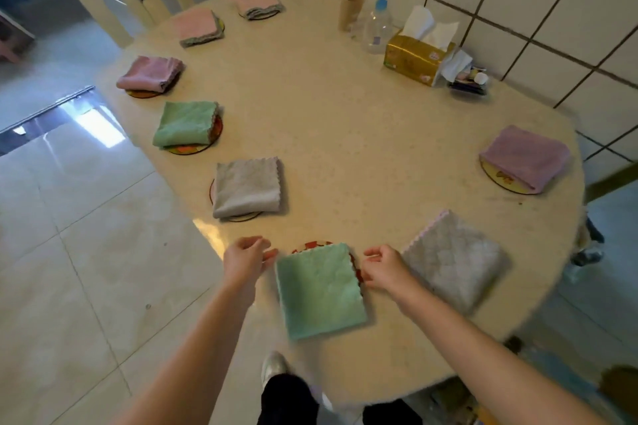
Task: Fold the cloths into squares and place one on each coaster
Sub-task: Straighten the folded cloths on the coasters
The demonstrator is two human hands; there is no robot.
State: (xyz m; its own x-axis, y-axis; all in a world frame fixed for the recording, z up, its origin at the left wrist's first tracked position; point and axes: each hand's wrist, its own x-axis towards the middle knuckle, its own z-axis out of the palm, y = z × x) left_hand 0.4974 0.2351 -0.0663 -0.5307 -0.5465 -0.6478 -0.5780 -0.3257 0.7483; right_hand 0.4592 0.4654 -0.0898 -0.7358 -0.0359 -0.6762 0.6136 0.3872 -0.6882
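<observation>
Eight folded cloths on the table (345,134). My left hand (247,260) and right hand (385,267), fingers loosely curled, grasp nothing beside the green cloth (319,290).

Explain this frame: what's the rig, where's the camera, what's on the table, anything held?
No machine here: a person works bare-handed, and the single picture comes from a wide-angle camera on their head, looking down. The left hand and right hand sit either side of a folded green cloth that lies over a red coaster; both hands look loosely curled and hold nothing. Around the table seven more folded cloths lie, most on visible coasters, such as the grey cloth and the purple cloth. A tissue box and a pump bottle stand by the wall.
</observation>
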